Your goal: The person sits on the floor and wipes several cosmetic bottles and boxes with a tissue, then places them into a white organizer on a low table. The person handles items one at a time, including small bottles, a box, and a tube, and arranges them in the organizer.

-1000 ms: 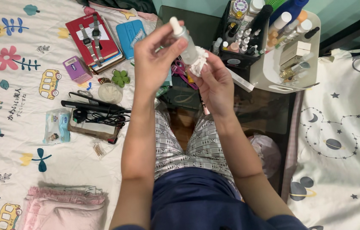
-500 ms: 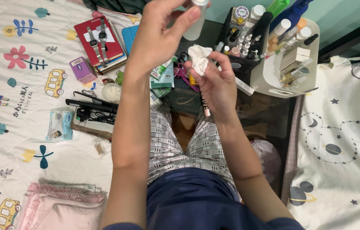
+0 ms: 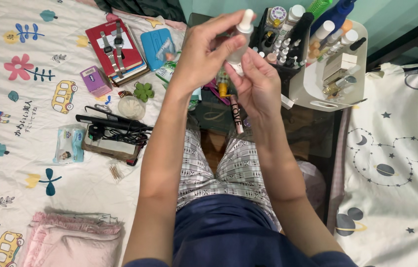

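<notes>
Frosted glass showed where the left hand (image 3: 204,54) pinched a dropper bottle (image 3: 238,42) upright above the glass worktop (image 3: 313,131). The right hand (image 3: 258,86) cupped its base, its palm hidden. Wiping called for a firm pinch and slow turning of the bottle.

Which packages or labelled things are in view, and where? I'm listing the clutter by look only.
Small purple box: on the bedsheet, left of the red book, pale label on top.
Wet-wipe pack: flat, pale blue and white, left of the black hair straightener.
Red book: top left, white label, two watches lying on it.
Dropper bottle: clear with a white top, held in the hands.
</notes>
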